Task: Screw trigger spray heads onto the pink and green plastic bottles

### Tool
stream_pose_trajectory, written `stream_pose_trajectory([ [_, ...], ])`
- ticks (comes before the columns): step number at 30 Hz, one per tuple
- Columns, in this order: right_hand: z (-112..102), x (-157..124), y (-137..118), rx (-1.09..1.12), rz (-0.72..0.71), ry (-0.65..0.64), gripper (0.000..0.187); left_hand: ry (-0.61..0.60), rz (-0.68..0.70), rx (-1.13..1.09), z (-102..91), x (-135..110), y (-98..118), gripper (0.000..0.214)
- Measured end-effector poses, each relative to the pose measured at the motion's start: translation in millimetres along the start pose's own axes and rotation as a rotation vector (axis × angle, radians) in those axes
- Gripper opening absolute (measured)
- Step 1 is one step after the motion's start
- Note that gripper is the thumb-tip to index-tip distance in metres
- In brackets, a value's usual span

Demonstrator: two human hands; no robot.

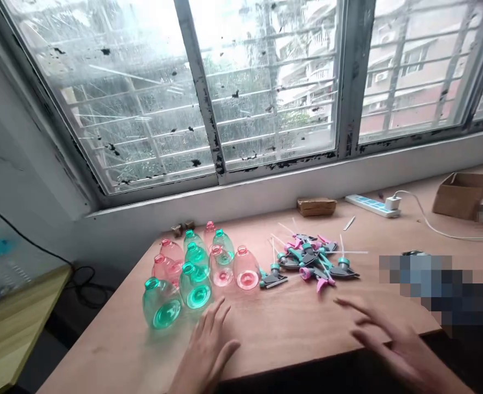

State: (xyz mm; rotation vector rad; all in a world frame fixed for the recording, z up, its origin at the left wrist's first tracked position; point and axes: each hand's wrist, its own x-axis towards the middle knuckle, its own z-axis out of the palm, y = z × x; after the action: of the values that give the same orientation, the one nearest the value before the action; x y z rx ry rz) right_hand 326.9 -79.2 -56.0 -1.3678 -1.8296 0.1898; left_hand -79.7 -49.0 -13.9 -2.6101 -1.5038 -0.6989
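Observation:
My left hand point(210, 342) hovers over or rests on the near part of the table, fingers spread and holding nothing. Just beyond its fingertips stands a green clear bottle point(196, 287), with another green bottle point(162, 306) to the left. Several pink and green bottles without tops are grouped there, among them a pink bottle point(246, 268) at the right of the group. My right hand point(383, 339) is near the front edge, fingers apart and free of any object. Ahead of it lies a heap of trigger spray heads point(307, 257), grey with teal or pink parts and thin tubes.
A brown package point(316, 207) and a white power strip point(372, 206) with a plugged-in charger lie along the window wall. An open cardboard box point(465, 194) stands at the far right. A blurred-out patch point(434, 284) covers the right side. A wooden surface point(23, 323) sits at left.

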Motion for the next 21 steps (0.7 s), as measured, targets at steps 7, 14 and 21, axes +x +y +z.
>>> stream_pose_trajectory([
  [7, 61, 63, -26, -0.039, -0.333, -0.408, 0.058, -0.057, 0.099, 0.058, 25.4, 8, 0, 0.043],
  [14, 62, 56, -27, 0.058, -0.268, -0.587, 0.06, -0.337, -0.053, -0.017, 18.6, 14, 15, 0.06],
  [21, 58, 59, -32, 0.049, -0.238, -0.599, 0.06, -0.342, -0.056, -0.045, 18.8, 12, 12, 0.058],
])
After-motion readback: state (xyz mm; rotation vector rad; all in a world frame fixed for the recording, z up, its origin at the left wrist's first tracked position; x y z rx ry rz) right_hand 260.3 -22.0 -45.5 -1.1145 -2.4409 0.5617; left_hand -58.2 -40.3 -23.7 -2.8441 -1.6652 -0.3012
